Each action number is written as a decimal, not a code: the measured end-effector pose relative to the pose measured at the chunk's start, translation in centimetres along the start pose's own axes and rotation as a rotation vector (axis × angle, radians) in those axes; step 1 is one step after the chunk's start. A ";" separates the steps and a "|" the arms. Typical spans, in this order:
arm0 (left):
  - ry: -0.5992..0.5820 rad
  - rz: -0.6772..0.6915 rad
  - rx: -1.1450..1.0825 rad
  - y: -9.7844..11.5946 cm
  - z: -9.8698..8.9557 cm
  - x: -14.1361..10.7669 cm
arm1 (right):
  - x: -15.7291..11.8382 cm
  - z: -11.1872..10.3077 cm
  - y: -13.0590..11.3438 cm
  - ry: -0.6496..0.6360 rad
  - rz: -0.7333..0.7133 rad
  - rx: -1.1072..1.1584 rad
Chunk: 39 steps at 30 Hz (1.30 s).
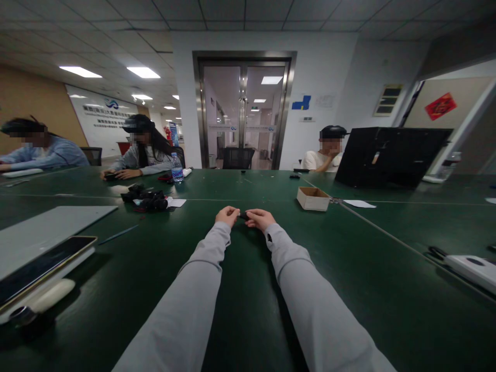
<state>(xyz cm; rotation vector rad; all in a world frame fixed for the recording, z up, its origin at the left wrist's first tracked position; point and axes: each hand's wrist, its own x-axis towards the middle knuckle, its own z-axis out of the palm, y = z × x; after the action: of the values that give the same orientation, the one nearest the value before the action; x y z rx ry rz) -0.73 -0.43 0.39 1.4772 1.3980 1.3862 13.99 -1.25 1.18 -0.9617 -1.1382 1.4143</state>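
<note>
Counting clock positions across the view from the two hands at its centre, the dark green tabletop (pixel 248 310) spreads out on every side, and beyond it at twelve stands a glass double door (pixel 243 111). Three people sit at the far side: one between nine and ten (pixel 50 150), one at ten (pixel 141 147), their hands on a small dark item, and one at two (pixel 322 161), a hand raised to the face. A black monitor (pixel 387 155), its back turned this way, stands between two and three. A pale board (pixel 58 227) lies near nine, with a phone (pixel 42 271) between eight and nine. A cluster of black items (pixel 149 199) sits just past nine, a water bottle (pixel 177 168) at ten, and an open box (pixel 313 200) just before three. The wearer's left hand (pixel 228 216) and right hand (pixel 261 219) meet above the tabletop, both cuffs light grey. The small dark piece (pixel 244 215) is between their fingertips, the left at its nine o'clock end and the right at its three; each grip is pinched on it, though its details are too small to tell.
</note>
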 end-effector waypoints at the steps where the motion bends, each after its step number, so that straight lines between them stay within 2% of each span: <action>1: -0.020 0.012 -0.042 0.2 -0.1 -0.1 | 0.0 0.0 0.0 0.011 0.001 0.007; 4: -0.091 0.030 -0.138 0.7 -0.3 -0.4 | 0.2 0.0 0.0 0.033 0.005 0.023; 6: -0.116 -0.004 -0.178 0.9 -0.4 -0.4 | 0.2 0.0 0.0 0.037 0.009 0.025; 10: -0.049 -0.133 -0.137 0.6 0.0 -0.2 | 0.1 0.1 -0.1 0.045 0.010 0.013; 13: -0.056 -0.088 -0.017 0.2 0.2 -0.1 | 0.0 0.2 -0.1 0.038 0.016 0.008; 16: -0.084 -0.040 -0.009 0.1 0.1 0.0 | 0.0 0.2 -0.2 0.041 0.018 0.008; 21: -0.109 -0.108 -0.016 0.4 0.0 -0.1 | 0.0 0.2 -0.2 0.032 0.020 -0.004; 32: -0.069 -0.029 0.039 0.2 0.1 0.0 | 0.0 -0.1 0.0 0.004 0.004 -0.006; 39: -0.083 -0.028 0.029 0.3 0.1 -0.1 | 0.0 -0.1 0.0 -0.019 0.005 -0.010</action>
<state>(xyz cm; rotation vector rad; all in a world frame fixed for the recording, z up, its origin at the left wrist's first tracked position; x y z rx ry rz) -0.53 -0.54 0.66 1.5107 1.3866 1.2785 14.10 -1.19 1.13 -0.9607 -1.1585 1.4253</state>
